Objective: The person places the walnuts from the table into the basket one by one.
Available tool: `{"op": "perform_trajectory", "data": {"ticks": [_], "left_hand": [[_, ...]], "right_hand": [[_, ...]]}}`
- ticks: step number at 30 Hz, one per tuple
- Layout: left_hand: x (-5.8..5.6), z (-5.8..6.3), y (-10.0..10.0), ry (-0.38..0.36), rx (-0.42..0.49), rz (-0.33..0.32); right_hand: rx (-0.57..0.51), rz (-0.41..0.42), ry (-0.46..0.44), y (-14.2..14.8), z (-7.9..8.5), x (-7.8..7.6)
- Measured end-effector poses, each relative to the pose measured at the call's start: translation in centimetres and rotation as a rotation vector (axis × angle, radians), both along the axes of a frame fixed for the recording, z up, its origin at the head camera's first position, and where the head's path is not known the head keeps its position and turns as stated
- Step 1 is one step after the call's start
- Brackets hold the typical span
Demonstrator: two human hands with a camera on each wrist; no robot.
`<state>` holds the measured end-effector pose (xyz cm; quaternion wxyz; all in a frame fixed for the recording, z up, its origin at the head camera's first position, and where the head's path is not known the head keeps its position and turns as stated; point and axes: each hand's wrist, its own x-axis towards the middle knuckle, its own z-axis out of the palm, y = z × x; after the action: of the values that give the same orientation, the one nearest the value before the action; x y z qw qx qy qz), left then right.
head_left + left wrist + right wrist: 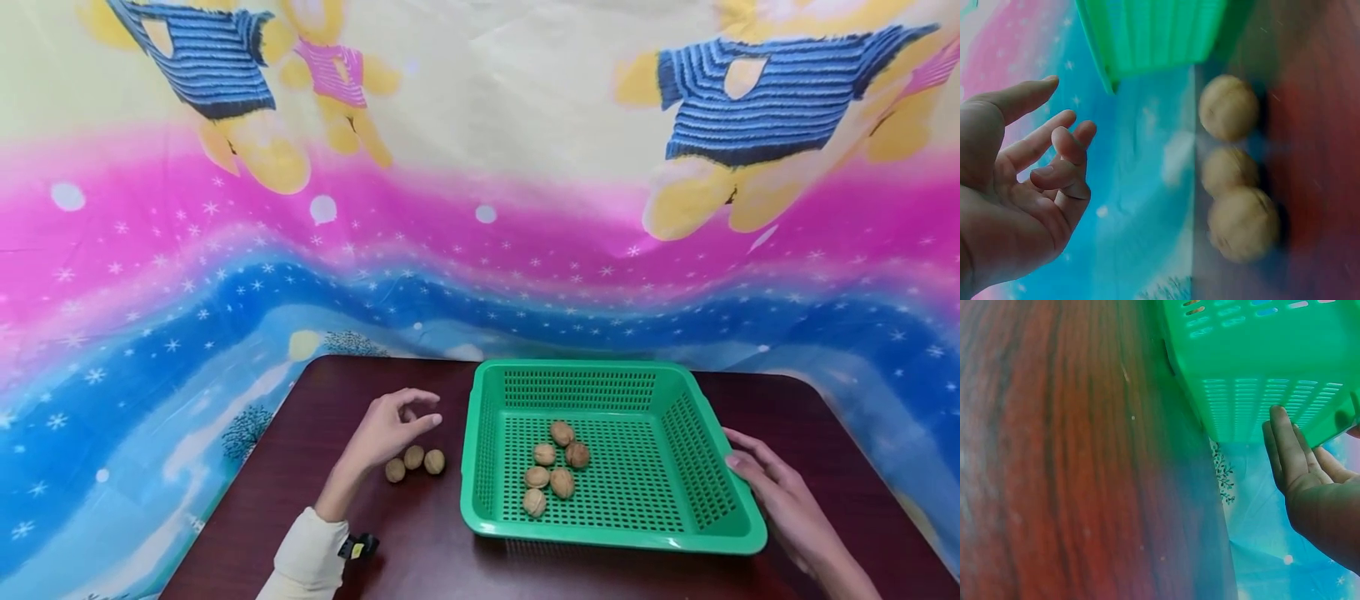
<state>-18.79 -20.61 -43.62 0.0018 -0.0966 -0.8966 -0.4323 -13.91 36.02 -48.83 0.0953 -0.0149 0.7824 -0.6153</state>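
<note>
My left hand (390, 429) is raised over the left part of the table, thumb and fingers apart and loosely bent, with nothing in it. Just below it, three walnuts (414, 457) lie close together on the table; the left wrist view shows the same walnuts (1229, 107) beside the hand (1029, 187). A green plastic basket (600, 540) with slotted walls holds several walnuts (562, 482) towards its left side. At the basket's right side, my right hand (787, 496) holds the rim, thumb over it. Its fingers (1285, 440) lie nearly straight along the outer wall in the right wrist view.
The dark reddish-brown table (420, 550) has rounded far corners. Behind it hangs a colourful cloth (480, 250) printed with bears and snowflakes, close to the table's far edge. A black strap device (358, 547) sits at the left cuff.
</note>
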Motion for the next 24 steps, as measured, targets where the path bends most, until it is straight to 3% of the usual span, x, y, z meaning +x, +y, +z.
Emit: {"op": "perform_trajectory", "data": {"ticks": [10, 15, 24], "left_hand": [[1.9, -2.7, -3.7, -0.096, -0.040, 0.102], [2.7, -3.9, -4.7, -0.141, -0.062, 0.130], [3.4, -4.9, -5.4, -0.173, -0.112, 0.091]], "right_hand": [[0.019, -0.009, -0.006, 0.0, 0.1, -0.1], [0.029, -0.005, 0.004, 0.1, 0.1, -0.1], [0.015, 0.003, 0.024, 0.0, 0.1, 0.0]]}}
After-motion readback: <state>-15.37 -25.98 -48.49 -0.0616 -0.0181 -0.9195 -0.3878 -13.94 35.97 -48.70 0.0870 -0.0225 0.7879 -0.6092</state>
